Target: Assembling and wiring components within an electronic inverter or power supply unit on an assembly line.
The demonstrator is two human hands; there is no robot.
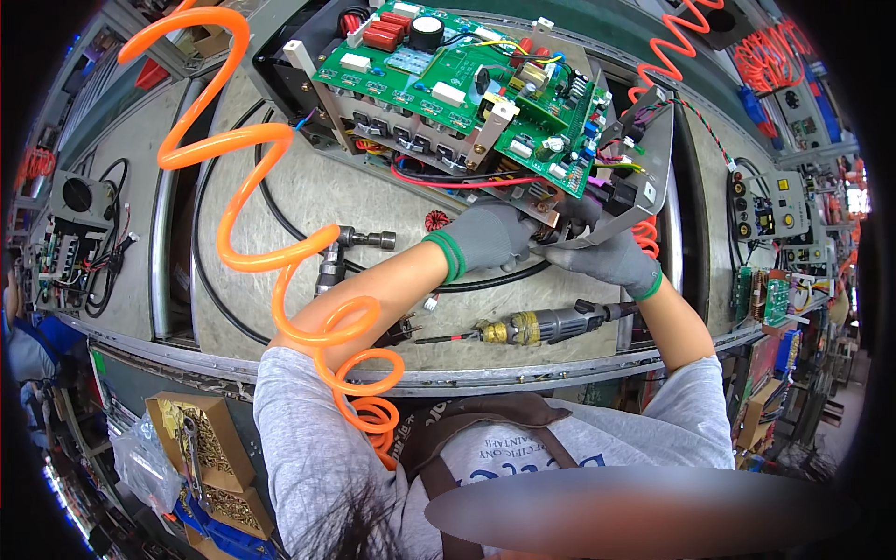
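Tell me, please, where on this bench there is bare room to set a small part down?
Bare bench lies between the orange coiled hose and the circuit board assembly. It is crowded near the left hand, right hand and pneumatic screwdriver.

**Glossy boards, matt cloth, worn metal**

Upper centre, the circuit boards (439, 70) look glossy green, set on a dull grey metal frame (653, 159). Both the left hand (490, 238) and right hand (607, 257) wear matt grey knitted gloves with green cuffs. The coiled hose (252, 252) at left is smooth, shiny orange plastic. Lower centre, the screwdriver tool (532, 327) shows brassy and dark metal. The bench top (373, 201) appears rough, scuffed grey.
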